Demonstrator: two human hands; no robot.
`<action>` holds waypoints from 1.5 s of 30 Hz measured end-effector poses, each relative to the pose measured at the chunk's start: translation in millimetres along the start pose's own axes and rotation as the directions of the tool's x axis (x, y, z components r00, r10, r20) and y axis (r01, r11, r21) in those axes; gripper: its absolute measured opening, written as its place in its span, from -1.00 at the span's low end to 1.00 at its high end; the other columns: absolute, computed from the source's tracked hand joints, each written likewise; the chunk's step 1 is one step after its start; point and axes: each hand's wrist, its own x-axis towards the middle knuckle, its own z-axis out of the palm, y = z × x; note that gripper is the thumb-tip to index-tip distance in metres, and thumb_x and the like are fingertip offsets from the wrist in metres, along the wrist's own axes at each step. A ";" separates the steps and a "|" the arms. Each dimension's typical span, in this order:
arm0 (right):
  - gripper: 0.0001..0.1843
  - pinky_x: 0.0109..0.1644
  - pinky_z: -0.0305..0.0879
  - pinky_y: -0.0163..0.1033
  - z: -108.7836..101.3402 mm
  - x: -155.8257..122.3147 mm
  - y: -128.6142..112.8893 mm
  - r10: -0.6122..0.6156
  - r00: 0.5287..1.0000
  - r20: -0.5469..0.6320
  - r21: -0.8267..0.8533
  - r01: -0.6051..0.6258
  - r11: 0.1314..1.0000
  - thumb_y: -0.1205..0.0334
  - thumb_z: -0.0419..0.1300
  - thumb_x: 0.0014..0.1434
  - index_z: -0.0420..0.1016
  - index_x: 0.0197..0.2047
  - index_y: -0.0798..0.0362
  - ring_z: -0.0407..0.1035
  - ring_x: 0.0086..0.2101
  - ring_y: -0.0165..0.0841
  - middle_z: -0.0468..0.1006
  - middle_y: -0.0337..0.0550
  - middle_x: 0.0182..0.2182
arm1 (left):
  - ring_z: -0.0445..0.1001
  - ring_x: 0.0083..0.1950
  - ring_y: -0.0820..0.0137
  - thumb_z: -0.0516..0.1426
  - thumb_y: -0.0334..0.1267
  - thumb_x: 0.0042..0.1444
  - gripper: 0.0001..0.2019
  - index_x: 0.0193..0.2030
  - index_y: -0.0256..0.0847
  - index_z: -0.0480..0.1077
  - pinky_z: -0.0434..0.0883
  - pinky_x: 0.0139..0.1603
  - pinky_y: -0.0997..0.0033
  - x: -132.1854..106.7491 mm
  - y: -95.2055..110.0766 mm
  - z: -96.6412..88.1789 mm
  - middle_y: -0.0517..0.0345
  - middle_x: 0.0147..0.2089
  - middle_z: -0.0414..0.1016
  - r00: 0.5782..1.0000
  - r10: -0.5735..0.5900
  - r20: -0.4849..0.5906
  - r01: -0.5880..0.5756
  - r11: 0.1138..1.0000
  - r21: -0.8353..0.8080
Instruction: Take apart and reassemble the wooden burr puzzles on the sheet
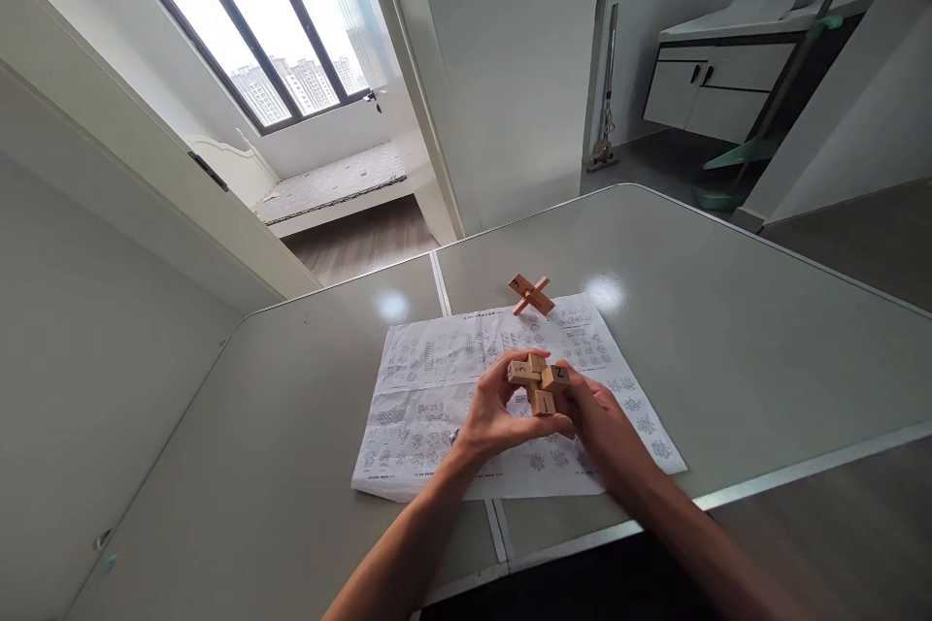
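Observation:
Both my hands hold a small wooden burr puzzle (540, 379) of interlocked light-wood bars, just above a printed instruction sheet (437, 378). My left hand (495, 412) curls round its left side, thumb and fingers pinching the bars. My right hand (601, 417) grips it from the right and below. Further away, at the sheet's far edge, lies a second piece: two wooden bars crossed in an X (531, 294), untouched.
The sheet lies on a grey table (728, 330) made of two panels with a seam down the middle. Beyond the table are an open doorway to a room with a window, a white wall, a mop and a cabinet at the right.

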 end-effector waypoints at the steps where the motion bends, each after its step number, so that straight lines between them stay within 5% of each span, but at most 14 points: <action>1: -0.44 -0.47 0.03 -0.30 0.3 -0.3 -0.2 -0.007 1.000 -0.001 -0.006 0.007 1.000 -0.35 0.19 0.25 0.36 -0.42 0.00 -0.02 -0.53 -0.42 0.12 -0.35 -0.56 | 0.49 -0.10 0.30 0.52 -0.21 -0.18 -0.28 0.17 -0.15 0.45 0.47 0.03 0.31 -0.1 -0.1 0.0 0.11 -0.12 0.50 1.000 -0.004 0.003 0.004 1.000 -0.004; 10: -0.44 -0.47 0.00 -0.28 -0.9 3.1 -1.4 0.032 0.999 0.029 -0.008 -0.032 0.999 -0.38 0.16 0.26 0.38 -0.38 -0.02 -0.02 -0.53 -0.39 0.14 -0.35 -0.55 | 0.52 -0.04 0.27 0.50 -0.22 -0.14 -0.30 0.19 -0.15 0.43 0.48 0.05 0.29 -0.5 -0.8 1.0 0.04 -0.01 0.52 0.999 0.053 -0.007 -0.052 0.996 0.077; 16: -0.42 -0.30 0.30 -0.20 1.4 3.7 -7.2 -0.066 0.998 -0.006 -0.197 0.064 0.978 -0.40 0.02 0.31 0.45 -0.24 -0.04 0.28 -0.45 -0.30 0.47 -0.20 -0.39 | 0.51 -0.06 0.29 0.47 -0.24 -0.08 -0.36 0.17 -0.10 0.43 0.49 0.00 0.28 0.1 3.7 1.0 0.09 -0.01 0.51 0.936 0.300 -0.186 -0.181 0.860 0.478; 20: -0.51 -0.16 0.40 -0.15 6.4 -1.2 -7.4 -0.201 0.979 0.012 -0.390 0.190 0.901 -0.27 0.23 0.25 0.48 -0.01 -0.04 0.45 -0.26 -0.22 0.59 -0.07 -0.12 | 0.47 -0.18 0.37 0.40 -0.36 -0.03 -0.42 0.17 -0.07 0.43 0.45 -0.16 0.38 1.2 3.7 -1.9 0.14 -0.05 0.49 0.894 0.376 -0.244 -0.153 0.768 0.622; 27: -0.49 -0.20 0.41 -0.12 5.4 -0.9 -1.1 -0.216 0.973 -0.080 -0.458 0.157 0.875 -0.22 0.32 0.20 0.46 0.00 0.00 0.49 -0.29 -0.18 0.64 -0.01 -0.14 | 0.52 -0.06 0.30 0.37 -0.34 0.02 -0.44 0.19 -0.03 0.42 0.49 -0.05 0.34 0.8 -3.4 -2.8 0.11 -0.03 0.51 0.905 0.406 -0.125 -0.218 0.698 0.682; 35: -0.63 -0.15 0.40 -0.14 1.8 -1.6 -1.7 -0.259 0.966 0.023 -0.477 0.239 0.846 -0.15 0.25 0.30 0.47 -0.15 0.00 0.52 -0.24 -0.17 0.65 -0.07 -0.24 | 0.53 -0.09 0.32 0.33 -0.33 0.06 -0.45 0.22 -0.02 0.40 0.51 -0.06 0.33 -1.2 -6.1 -3.4 0.10 -0.02 0.49 0.923 0.381 -0.048 -0.237 0.665 0.708; 45: -0.56 -0.23 0.41 -0.15 5.2 -1.7 -4.0 -0.226 0.974 -0.011 -0.444 0.198 0.874 -0.23 0.27 0.26 0.48 -0.14 0.00 0.52 -0.23 -0.14 0.65 -0.05 -0.24 | 0.49 -0.12 0.36 0.32 -0.40 0.02 -0.41 0.22 -0.05 0.39 0.47 -0.10 0.39 0.1 -4.0 -1.4 0.13 -0.05 0.45 0.932 0.345 -0.113 -0.186 0.721 0.668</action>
